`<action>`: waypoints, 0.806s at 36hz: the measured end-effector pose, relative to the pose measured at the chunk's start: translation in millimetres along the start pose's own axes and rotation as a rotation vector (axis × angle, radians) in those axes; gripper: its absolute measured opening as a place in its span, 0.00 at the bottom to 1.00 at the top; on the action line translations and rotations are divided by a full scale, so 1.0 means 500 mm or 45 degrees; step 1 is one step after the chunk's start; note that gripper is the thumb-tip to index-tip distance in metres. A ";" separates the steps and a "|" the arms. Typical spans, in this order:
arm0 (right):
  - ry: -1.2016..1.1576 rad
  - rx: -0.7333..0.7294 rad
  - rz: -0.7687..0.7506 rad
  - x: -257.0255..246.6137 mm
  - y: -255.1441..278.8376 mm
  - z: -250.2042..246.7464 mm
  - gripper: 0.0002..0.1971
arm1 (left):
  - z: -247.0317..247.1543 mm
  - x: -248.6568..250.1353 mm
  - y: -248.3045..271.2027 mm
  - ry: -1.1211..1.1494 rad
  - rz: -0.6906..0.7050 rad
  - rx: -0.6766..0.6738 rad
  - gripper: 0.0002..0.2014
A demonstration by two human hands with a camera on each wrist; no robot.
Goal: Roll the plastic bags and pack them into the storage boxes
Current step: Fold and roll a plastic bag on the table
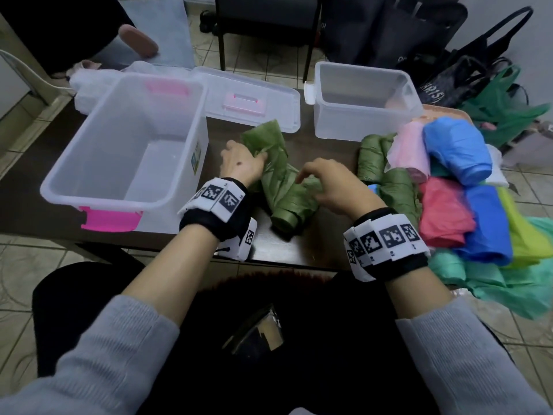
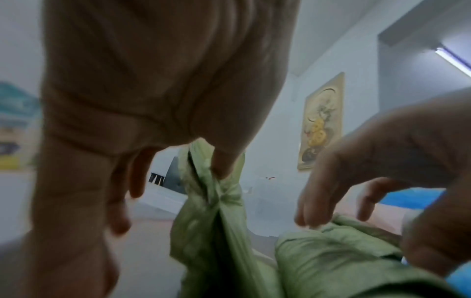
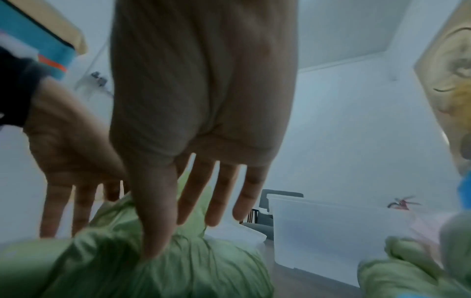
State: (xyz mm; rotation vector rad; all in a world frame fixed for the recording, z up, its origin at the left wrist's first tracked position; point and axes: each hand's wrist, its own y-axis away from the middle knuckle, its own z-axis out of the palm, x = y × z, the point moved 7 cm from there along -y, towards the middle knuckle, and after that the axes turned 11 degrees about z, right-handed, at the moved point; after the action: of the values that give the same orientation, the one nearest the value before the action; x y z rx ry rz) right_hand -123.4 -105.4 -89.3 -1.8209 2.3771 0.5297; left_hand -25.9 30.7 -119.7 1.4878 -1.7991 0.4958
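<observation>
A green plastic bag (image 1: pixel 279 187), half rolled, is seen at frame centre in the head view, lying on the dark table (image 1: pixel 287 250) between the two clear boxes. The left hand (image 1: pixel 242 163) is clamped on the bag's loose upper end; in the left wrist view the pinch is shown up close, thumb and a finger closed on a gathered fold of the bag (image 2: pixel 203 211), which the head view only hints at. The right hand (image 1: pixel 335 187) is laid on the rolled lower part; in the right wrist view its fingers (image 3: pixel 153 221) are shown straight and spread, tips pressed onto the bag (image 3: pixel 178 268), not curled round it.

Only the head view shows the layout: large storage box (image 1: pixel 125 139) with pink latches at left, its lid (image 1: pixel 248 100) lying behind, small storage box (image 1: pixel 362 100) at upper right. A pile of rolled bags (image 1: pixel 449 187), green, pink, blue and red, is seen at right, partly off the table edge. In the right wrist view the small box (image 3: pixel 331 227) appears at lower right. A wall picture (image 2: pixel 321 121) is caught only by the wrist views.
</observation>
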 end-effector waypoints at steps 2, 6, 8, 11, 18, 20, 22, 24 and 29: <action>0.116 -0.061 -0.076 -0.014 0.002 0.015 0.25 | 0.006 -0.009 0.013 -0.060 -0.089 -0.026 0.37; 0.300 -0.122 -0.155 -0.025 0.010 0.041 0.28 | 0.012 -0.024 0.031 -0.333 -0.142 -0.139 0.42; 0.416 -0.073 -0.169 -0.029 0.012 0.046 0.29 | 0.034 -0.039 0.034 -0.330 -0.196 -0.279 0.47; 0.551 0.007 -0.179 -0.033 0.010 0.056 0.27 | 0.069 -0.050 0.037 -0.074 -0.262 -0.407 0.43; 0.622 -0.029 -0.206 -0.032 0.002 0.070 0.25 | 0.082 -0.032 0.000 0.518 -0.211 -0.185 0.17; 0.666 -0.037 -0.194 -0.026 -0.001 0.070 0.27 | 0.073 -0.017 -0.007 0.704 -0.225 -0.116 0.20; 0.660 -0.049 -0.186 -0.023 -0.003 0.074 0.29 | 0.065 0.001 -0.018 0.802 -0.199 -0.072 0.21; 0.633 -0.065 -0.180 -0.024 -0.002 0.080 0.31 | 0.060 0.017 -0.032 0.844 -0.150 -0.025 0.16; 0.439 -0.114 -0.150 -0.028 0.007 0.089 0.29 | 0.046 0.040 -0.058 0.880 -0.062 0.119 0.12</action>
State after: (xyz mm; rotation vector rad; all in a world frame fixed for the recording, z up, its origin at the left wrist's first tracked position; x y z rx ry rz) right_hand -128.5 -77.1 -126.2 -2.2355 2.4632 0.3366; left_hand -6.0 -6.1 -124.4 1.2076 -1.2034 0.9448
